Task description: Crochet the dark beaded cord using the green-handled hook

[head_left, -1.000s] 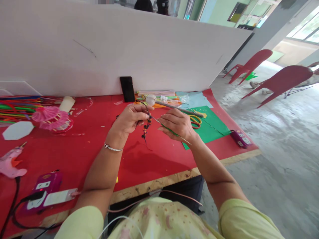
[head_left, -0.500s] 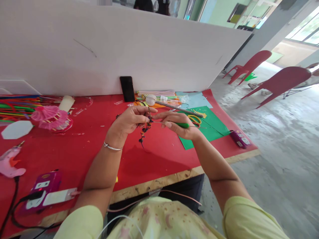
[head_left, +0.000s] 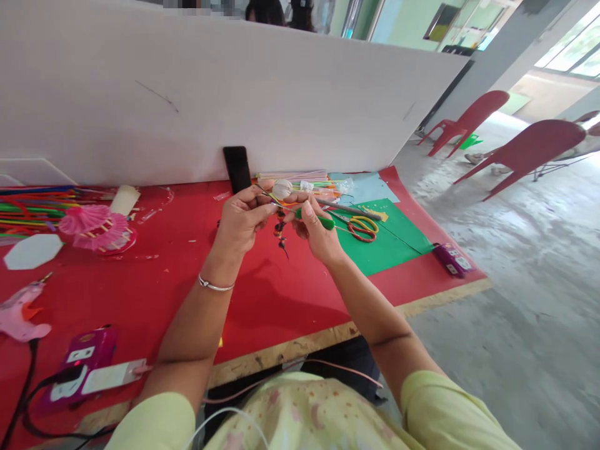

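Both hands are raised close together above the red-covered table (head_left: 281,300). In my left hand (head_left: 239,222), thumb and fingertips pinch a dark strand with orange bits, a knotted or crocheted strip (head_left: 280,234), whose end dangles between the hands. My right hand (head_left: 317,236) is closed on a thin metal crochet hook with a green grip (head_left: 324,220); its shaft points left toward the strip. The hook's tip is lost among the fingers. Just behind the fingertips shows a whitish ball (head_left: 282,189). Scissors (head_left: 363,229) with red and yellow handles lie right of my right hand.
A black phone (head_left: 237,169) leans on the white board (head_left: 262,100). Green paper (head_left: 389,237) lies right. Left are pipe cleaners (head_left: 37,206), a pink paper craft (head_left: 96,226), a glue gun (head_left: 23,312) and a purple power strip (head_left: 87,350) with cables.
My right hand has turned, its thumb now on top of the green grip, and its forearm has swung inward. The strip hangs slightly higher and farther right. The scissors are less covered.
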